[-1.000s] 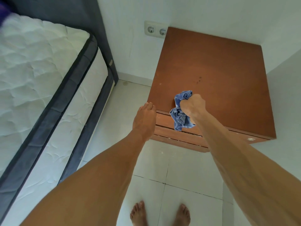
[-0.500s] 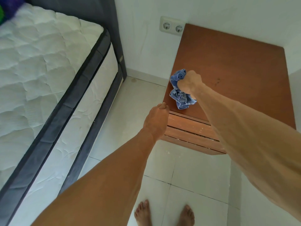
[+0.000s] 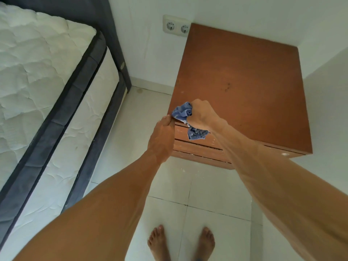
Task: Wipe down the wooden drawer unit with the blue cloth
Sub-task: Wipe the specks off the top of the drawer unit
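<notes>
1. Since half a second ago, the right hand has drawn the crumpled blue cloth back to the front-left corner of the brown wooden drawer unit.
2. Its grip is fisted tight on the cloth.
3. The left hand, fingers loosely extended and holding nothing, steadies the corner.
4. Best practice: flatten the cloth, press evenly, sweep overlapping strokes toward the dark specks.

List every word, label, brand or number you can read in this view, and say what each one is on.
None can be read.
Small round badge on the dark bed frame: too small and blurred to read.
Double wall socket, wooden drawer unit, blue cloth, mattress: no text shows.
</notes>
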